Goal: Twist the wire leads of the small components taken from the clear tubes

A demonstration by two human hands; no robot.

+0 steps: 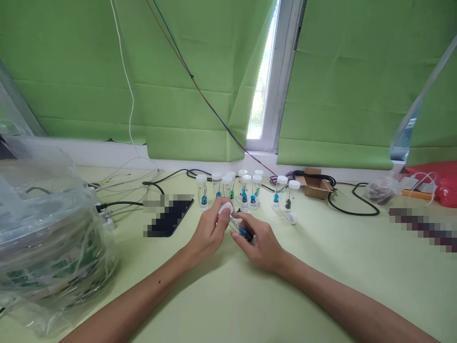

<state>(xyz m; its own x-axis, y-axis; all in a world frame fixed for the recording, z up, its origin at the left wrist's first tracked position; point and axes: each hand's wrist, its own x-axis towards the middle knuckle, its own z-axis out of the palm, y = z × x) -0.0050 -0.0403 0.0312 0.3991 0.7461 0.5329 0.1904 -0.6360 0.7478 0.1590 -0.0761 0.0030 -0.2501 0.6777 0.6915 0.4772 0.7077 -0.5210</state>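
Note:
In the middle of the head view, my left hand (213,224) pinches a round white cap (225,207) between thumb and fingers. Thin wire-like strands (234,222) run from the cap down to a small blue-and-black piece (245,233). My right hand (262,242) is closed around that piece, with thumb and index finger on either side. Just beyond both hands stand several clear tubes with white caps, such as one tube (202,190) holding a blue piece. A loose white cap (292,218) lies on its side near the rightmost tube (292,194).
A dark phone (171,216) lies left of my hands. A plastic-wrapped spool (53,238) fills the left side. Black cables (357,212), a small open cardboard box (317,186) and a red bag (437,183) line the table's back, below green blinds (200,105).

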